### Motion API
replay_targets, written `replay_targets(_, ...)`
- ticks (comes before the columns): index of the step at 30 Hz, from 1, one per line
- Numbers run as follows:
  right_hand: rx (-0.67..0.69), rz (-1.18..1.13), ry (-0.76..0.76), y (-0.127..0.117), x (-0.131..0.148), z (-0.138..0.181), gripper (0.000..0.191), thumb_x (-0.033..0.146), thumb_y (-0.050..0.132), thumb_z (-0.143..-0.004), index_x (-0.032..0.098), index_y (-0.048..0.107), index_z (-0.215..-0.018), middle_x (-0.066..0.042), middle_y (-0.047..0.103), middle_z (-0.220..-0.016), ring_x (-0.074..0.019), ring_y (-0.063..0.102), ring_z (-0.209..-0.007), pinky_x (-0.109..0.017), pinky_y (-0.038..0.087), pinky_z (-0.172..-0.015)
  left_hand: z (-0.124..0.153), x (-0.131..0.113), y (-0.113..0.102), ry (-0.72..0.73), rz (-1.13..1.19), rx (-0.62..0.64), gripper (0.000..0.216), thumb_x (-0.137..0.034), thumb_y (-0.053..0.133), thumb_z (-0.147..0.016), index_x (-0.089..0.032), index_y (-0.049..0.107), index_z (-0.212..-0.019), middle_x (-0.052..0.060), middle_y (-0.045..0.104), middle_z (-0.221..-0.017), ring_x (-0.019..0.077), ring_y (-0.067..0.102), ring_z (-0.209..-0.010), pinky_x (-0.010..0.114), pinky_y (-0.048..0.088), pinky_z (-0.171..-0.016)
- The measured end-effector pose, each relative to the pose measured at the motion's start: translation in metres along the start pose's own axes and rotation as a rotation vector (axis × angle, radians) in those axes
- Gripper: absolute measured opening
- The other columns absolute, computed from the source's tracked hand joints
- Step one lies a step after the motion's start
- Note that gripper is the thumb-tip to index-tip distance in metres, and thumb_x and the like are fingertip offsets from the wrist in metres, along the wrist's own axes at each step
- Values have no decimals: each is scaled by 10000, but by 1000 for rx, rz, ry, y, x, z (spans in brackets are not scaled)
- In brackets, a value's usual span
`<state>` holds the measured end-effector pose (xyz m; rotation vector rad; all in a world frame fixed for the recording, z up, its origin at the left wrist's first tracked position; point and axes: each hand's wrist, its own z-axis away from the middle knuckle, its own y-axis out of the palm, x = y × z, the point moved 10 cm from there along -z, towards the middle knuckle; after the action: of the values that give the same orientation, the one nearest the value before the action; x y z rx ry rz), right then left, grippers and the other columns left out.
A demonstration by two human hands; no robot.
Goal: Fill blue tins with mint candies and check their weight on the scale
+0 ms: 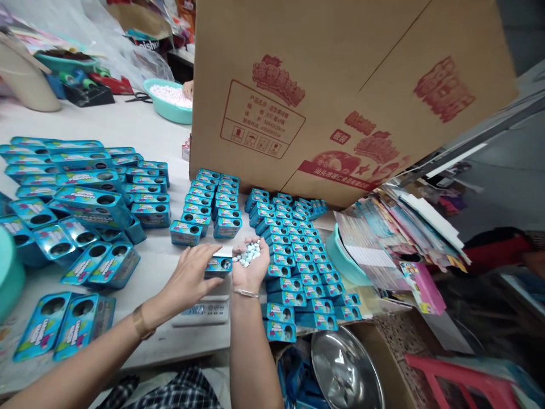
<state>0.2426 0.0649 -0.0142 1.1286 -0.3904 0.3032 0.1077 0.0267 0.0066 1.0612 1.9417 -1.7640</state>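
The blue tin [219, 264] is just beyond the scale [204, 311]; you cannot tell from this angle whether it rests on the scale or is held over it. Your left hand [193, 275] pinches the tin, fingers along its far side and thumb on its near side. At the tin's right end, beyond the scale's right corner, your right hand [250, 271] is turned palm up, fingers curled into a loose cup that bears a heap of pale candies [247, 253]. The scale has a lit display, though its digits are too blurred to read surely. You wear a tan band [142, 322] on the left wrist and a silver bangle [246, 293] on the right.

To the right of the scale, you have packed rows of blue tins [293, 250]; beyond it stand two shorter columns [213, 199]. Left of it, you see a large stack [85, 187], and a pair of tins [45, 326] lies nearer to you. All of these are on the white table [157, 133].

Farther beyond the scale rises a printed cardboard box [340, 74]. Past the box's left edge, far from the scale, another person's hand [188, 90] is at a teal bowl [174, 115] of pale pieces. Right of the scale and lower down sits a shiny metal bowl [347, 363].
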Motion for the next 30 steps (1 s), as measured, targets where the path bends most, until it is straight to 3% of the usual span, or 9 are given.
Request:
replay_targets(5,-7,-33,-28,4,3,6,124,264,511,-829,201,480,-727,81,512,-627,-47,424,-440,-219,428,-514,-10,-4,13,-50,-15,48,511,-363,650,-789,-277,528,-1278,113,562,-1338,336,441,-1325,635,212,-1111)
replay_targets(12,84,-65,96,-1,1,-3,131,265,505,-817,211,435,-720,71,487,-626,-51,385,-455,-181,340,-438,-10,-9,8,-2,-15,22,448,-394,646,-800,-254,570,-1219,116,596,-1276,330,479,-1274,587,284,-1089)
replay_targets(17,123,-172,116,-1,18,-2,123,224,485,-831,210,430,-721,62,475,-647,-53,378,-464,-178,350,-425,0,-14,-29,60,34,-87,623,-510,653,-796,-225,488,-1325,117,541,-1345,304,459,-1286,494,362,-1088)
replay_targets(22,166,-187,64,7,41,6,126,204,464,-848,218,420,-731,62,469,-669,-56,365,-465,-176,355,-421,18,-1,-75,-28,58,-209,633,-575,607,-821,-278,456,-1358,64,524,-1373,278,460,-1299,462,361,-1116)
replay_targets(25,204,-168,56,11,44,9,122,198,482,-835,216,415,-735,66,469,-665,-50,367,-469,-162,355,-429,28,9,-85,-75,44,-231,625,-584,600,-823,-291,456,-1355,44,516,-1387,273,463,-1301,452,361,-1120)
replay_targets(30,206,-169,74,10,37,9,134,204,468,-847,214,409,-727,68,467,-650,-47,363,-461,-155,354,-424,34,11,-83,-101,71,-218,604,-582,595,-826,-291,471,-1341,37,529,-1372,270,474,-1290,451,366,-1116)
